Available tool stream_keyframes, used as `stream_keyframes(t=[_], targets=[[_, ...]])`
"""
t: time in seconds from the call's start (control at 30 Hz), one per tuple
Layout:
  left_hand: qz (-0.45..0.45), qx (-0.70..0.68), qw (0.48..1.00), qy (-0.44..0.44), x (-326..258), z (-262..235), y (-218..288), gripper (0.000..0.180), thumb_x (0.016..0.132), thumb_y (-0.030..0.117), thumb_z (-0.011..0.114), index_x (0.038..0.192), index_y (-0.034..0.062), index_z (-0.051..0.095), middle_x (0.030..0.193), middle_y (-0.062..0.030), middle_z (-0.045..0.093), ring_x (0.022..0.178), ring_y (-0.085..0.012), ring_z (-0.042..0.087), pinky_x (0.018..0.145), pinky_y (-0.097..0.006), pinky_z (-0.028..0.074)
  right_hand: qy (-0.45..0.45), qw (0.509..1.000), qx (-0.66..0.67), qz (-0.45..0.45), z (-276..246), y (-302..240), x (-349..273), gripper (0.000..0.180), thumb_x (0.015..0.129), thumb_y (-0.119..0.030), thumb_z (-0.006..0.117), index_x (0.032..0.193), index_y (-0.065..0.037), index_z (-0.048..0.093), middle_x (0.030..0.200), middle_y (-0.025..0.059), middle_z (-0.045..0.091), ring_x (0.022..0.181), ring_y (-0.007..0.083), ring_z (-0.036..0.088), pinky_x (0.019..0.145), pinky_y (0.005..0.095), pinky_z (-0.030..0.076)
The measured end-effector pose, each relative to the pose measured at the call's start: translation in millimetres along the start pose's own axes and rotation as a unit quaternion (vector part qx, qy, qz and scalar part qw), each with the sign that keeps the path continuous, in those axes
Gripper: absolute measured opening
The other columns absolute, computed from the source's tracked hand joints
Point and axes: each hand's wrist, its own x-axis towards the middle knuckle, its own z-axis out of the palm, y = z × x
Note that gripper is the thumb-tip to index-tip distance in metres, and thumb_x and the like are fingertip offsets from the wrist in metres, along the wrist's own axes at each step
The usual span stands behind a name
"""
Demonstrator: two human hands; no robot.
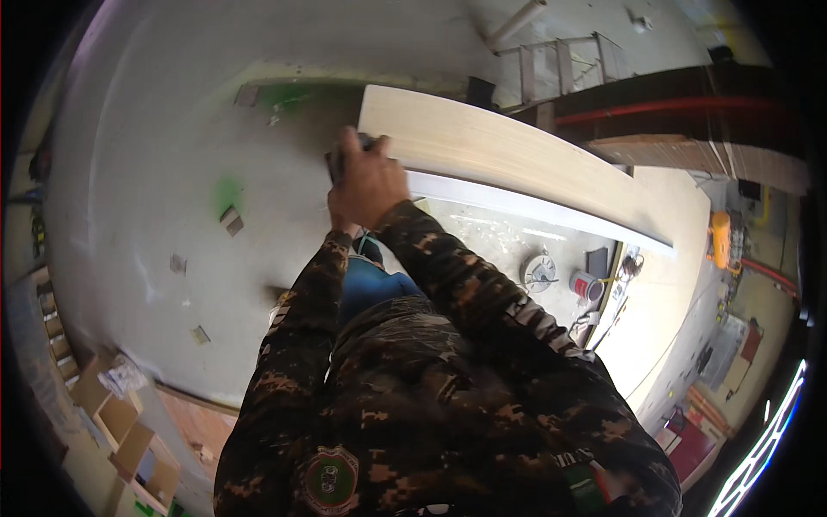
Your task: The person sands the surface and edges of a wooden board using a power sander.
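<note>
My right hand (379,183) is closed around a dark, block-like tool (336,164) at the left end of a long pale wooden board (482,138). Most of the tool is covered by fingers, so its exact kind does not show. Below and behind it, my left hand (339,215) reaches up to the same spot. Its fingers are largely hidden by the right hand. A long white strip (534,207) runs along the board's near edge, starting beside my right hand.
A paint can (587,287) and a round grey object (540,272) stand on the floor inside the bench's corner. A pale panel (659,293) extends right. Behind are a ladder (564,69) and dark beam. Scraps dot the floor; open cardboard boxes (116,418) lie lower left.
</note>
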Motion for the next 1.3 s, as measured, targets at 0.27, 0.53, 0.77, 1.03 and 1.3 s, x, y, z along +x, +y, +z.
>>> stream_keyframes(t=[0.27,0.53,0.77,1.03,1.3], targets=[[-0.029,-0.019,0.999,0.021,-11,3,-9,0.067,0.068,0.024,0.094,0.118,0.0024,0.055,0.101,-0.0179,0.073,0.094,-0.0347,0.072,0.080,-0.042,0.056,-0.148,0.985,0.003,0.089,-74,92,30,0.079,0.071,-0.041,0.072,0.137,-0.004,0.052,0.110,0.0290,0.069,0.106,0.0426,0.068,0.092,0.0462,0.054],[-0.037,-0.030,0.999,0.005,-20,-3,-2,0.070,0.065,0.018,0.096,0.119,0.0003,0.054,0.102,-0.0151,0.075,0.096,-0.0259,0.074,0.081,-0.037,0.058,-0.271,0.956,-0.109,0.004,-167,335,-24,0.027,0.079,-0.022,0.071,0.100,-0.007,0.063,0.056,0.0045,0.061,0.048,0.0181,0.062,0.051,0.0351,0.051],[-0.006,0.072,0.997,-0.019,-29,-17,-5,0.063,0.068,0.016,0.094,0.117,0.0045,0.057,0.100,-0.0138,0.075,0.095,-0.0268,0.074,0.079,-0.037,0.058,-0.161,0.915,0.022,0.370,-263,437,-116,0.040,0.074,-0.015,0.073,0.112,-0.008,0.062,0.055,0.0074,0.057,0.040,0.0183,0.053,0.041,0.0346,0.043],[0.091,0.219,0.968,-0.080,-33,-43,-28,0.047,0.074,0.012,0.089,0.111,-0.0008,0.063,0.100,-0.0137,0.076,0.089,-0.0270,0.073,0.080,-0.035,0.057,0.030,0.884,0.018,0.465,-305,589,-211,0.051,0.075,-0.021,0.072,0.122,-0.010,0.056,0.082,0.0110,0.069,0.070,0.0249,0.069,0.062,0.0383,0.055],[0.008,0.131,0.989,-0.073,-33,-57,-41,0.048,0.073,0.006,0.087,0.113,-0.0030,0.062,0.104,-0.0155,0.075,0.095,-0.0268,0.073,0.081,-0.037,0.057,0.210,0.865,0.017,0.455,-272,581,-237,0.054,0.076,-0.032,0.073,0.125,-0.016,0.058,0.091,0.0136,0.070,0.070,0.0255,0.069,0.063,0.0396,0.055]])
